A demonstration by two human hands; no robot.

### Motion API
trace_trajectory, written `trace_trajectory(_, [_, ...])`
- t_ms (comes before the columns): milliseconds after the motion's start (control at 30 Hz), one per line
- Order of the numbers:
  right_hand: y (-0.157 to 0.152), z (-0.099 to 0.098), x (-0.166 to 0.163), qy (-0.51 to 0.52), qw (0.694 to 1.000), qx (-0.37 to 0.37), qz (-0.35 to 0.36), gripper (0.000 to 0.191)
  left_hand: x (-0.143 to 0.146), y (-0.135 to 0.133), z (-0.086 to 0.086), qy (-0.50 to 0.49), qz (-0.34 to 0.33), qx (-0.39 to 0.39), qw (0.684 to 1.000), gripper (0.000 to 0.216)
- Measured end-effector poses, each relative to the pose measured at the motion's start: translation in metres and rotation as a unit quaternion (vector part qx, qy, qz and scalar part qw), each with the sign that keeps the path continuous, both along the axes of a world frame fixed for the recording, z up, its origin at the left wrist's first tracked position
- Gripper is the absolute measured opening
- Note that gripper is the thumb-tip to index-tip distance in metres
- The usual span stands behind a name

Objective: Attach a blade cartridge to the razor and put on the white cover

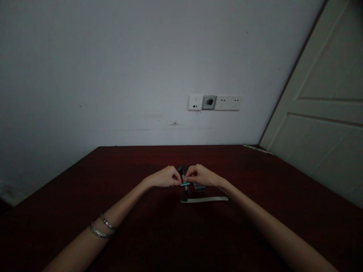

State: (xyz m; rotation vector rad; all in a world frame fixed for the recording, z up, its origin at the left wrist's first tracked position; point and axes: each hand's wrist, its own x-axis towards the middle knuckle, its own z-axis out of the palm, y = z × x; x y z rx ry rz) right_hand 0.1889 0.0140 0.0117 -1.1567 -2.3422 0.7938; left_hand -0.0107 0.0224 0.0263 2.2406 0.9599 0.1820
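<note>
Over the middle of the table, my left hand pinches the left end of a small, thin teal strip. The closed fingertips of my right hand meet the strip from the right. Just beyond and below the strip lies a slim item with a dark upper end and a pale shaft, partly covered by my fingers; its kind is unclear. Under my right hand rests a small clear packet or case. Closer to me lies a long pale grey band-like piece with a dark left end and a hole at its right end.
The dark red table reaches back to a pale wall with a row of sockets. A panelled door stands at the right. A thin printed strip lies at the table's back right edge.
</note>
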Motion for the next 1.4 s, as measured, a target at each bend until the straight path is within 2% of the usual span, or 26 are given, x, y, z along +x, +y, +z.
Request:
trace_trajectory(167, [0.001,-0.004,0.001,0.008,1.000,0.000,0.023,0.018,0.001,-0.001,-0.001,-0.008,-0.015,0.041,0.999,0.021])
trace_trajectory(500, [0.001,-0.004,0.000,-0.021,0.999,-0.037,0.026,0.018,0.005,-0.003,-0.004,-0.003,-0.009,0.067,0.998,0.023])
trace_trajectory(733, [0.011,0.001,0.029,-0.028,0.999,-0.040,-0.001,0.019,0.001,0.008,-0.009,-0.024,0.042,0.123,0.991,0.031])
trace_trajectory(967, [0.019,-0.014,0.050,-0.089,0.995,-0.054,-0.001,0.019,-0.011,0.019,-0.016,0.002,0.099,0.107,0.989,0.033])
trace_trajectory(1400, [0.020,-0.018,0.047,-0.126,0.991,-0.044,0.018,0.015,-0.015,0.024,-0.022,-0.013,0.109,0.079,0.991,0.034])
